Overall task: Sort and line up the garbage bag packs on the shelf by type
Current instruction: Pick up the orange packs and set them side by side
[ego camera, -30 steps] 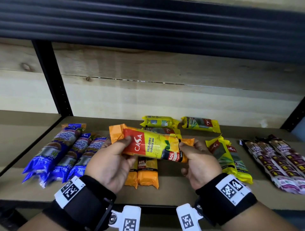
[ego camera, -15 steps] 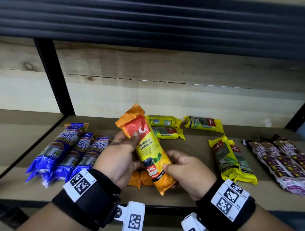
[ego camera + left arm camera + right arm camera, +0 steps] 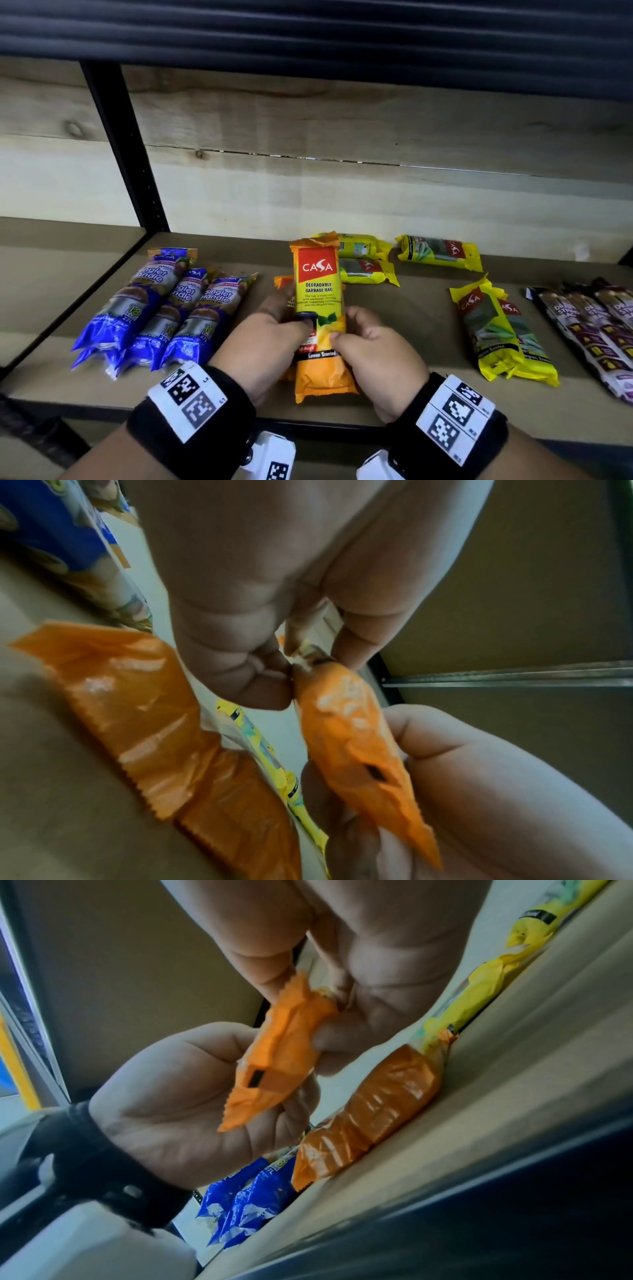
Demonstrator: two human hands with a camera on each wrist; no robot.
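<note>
Both hands hold an orange CASA pack (image 3: pixel 318 298) lengthwise, label up, just above the shelf board (image 3: pixel 421 308). My left hand (image 3: pixel 274 329) grips its left side with the thumb on top. From the right, my right hand (image 3: pixel 366 339) pinches its lower part. In the wrist views its crimped end (image 3: pixel 356 739) (image 3: pixel 284 1047) hangs in the air between the two hands. More orange packs (image 3: pixel 282 282) (image 3: pixel 373 1110) lie flat under and left of it. Three blue Singlet Handle packs (image 3: pixel 164 308) lie side by side on the left.
Yellow CASA packs lie loose at the back (image 3: pixel 366 260) (image 3: pixel 438 251) and two more stand at right (image 3: pixel 496 335). Dark purple drawstring packs (image 3: pixel 596 329) line the far right. A black upright post (image 3: pixel 116 144) stands at back left. The shelf's front edge (image 3: pixel 308 425) is close to my wrists.
The orange pack has turned from crosswise to lengthwise and come down toward the shelf. Both hands have slid to its near half and moved lower.
</note>
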